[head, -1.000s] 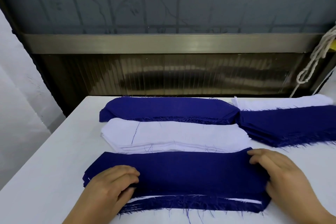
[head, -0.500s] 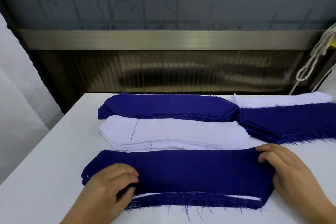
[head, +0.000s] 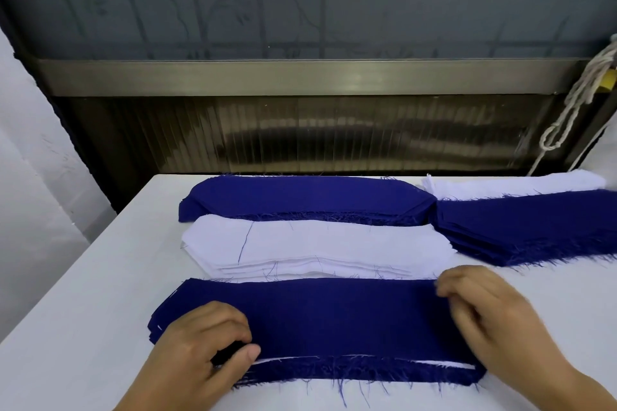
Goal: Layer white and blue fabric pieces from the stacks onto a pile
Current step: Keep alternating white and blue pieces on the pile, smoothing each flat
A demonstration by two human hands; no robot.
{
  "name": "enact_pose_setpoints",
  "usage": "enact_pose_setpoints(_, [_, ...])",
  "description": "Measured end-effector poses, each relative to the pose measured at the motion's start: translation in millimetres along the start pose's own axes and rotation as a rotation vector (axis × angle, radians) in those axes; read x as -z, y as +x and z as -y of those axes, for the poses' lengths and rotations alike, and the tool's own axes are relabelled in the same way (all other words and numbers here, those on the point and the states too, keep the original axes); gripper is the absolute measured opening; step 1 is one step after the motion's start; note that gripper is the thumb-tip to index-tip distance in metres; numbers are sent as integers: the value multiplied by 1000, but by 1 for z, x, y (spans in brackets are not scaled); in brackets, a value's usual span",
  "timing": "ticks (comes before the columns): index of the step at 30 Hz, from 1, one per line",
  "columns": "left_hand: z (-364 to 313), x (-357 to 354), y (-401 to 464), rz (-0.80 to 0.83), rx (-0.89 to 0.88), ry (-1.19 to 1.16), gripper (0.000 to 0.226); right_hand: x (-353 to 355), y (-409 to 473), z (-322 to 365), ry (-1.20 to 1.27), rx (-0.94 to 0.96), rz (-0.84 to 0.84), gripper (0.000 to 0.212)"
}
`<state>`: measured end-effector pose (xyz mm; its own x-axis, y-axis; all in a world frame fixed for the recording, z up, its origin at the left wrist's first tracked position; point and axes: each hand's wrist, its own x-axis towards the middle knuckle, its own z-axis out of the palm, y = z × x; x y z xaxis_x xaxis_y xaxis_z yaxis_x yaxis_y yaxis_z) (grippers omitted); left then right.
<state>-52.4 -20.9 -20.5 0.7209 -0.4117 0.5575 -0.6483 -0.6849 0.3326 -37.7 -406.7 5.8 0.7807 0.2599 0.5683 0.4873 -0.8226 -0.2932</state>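
Both hands sit on the near pile [head: 317, 320] (blue piece on top, a white edge peeking below), the left hand [head: 200, 347] pinching its left end with curled fingers, the right hand [head: 490, 314], blurred, curled over the right end, with the white stack [head: 317, 243] just beyond them and the blue stack [head: 307, 197] farther back.

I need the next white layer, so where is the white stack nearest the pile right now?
In the head view, the white stack lies mid-table, directly behind the pile under both hands, with the blue stack just beyond it.
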Motion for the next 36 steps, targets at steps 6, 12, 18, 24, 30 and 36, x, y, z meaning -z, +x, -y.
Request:
enact_pose_setpoints(6, [1, -3, 1, 7, 86, 92, 40, -27, 10, 17, -22, -45, 383, 15])
enact_pose_setpoints(12, [2, 12, -2, 117, 209, 94, 14, -14, 2, 6, -126, -210, 408, 7])
enact_pose_setpoints(18, [12, 17, 25, 278, 394, 263, 36, -2, 23, -5, -417, -343, 468, 13])
enact_pose_setpoints(24, [16, -12, 97, 305, 299, 245, 30, -23, 77, 1, -118, -202, 388, 12])
enact_pose_setpoints(30, [42, -39, 103, 332, 340, 133, 52, -48, 73, -16, 123, -147, 466, 38])
enact_pose_setpoints(36, [49, -40, 96, 264, 340, 111, 43, -54, 64, -24, 168, -142, 359, 24])
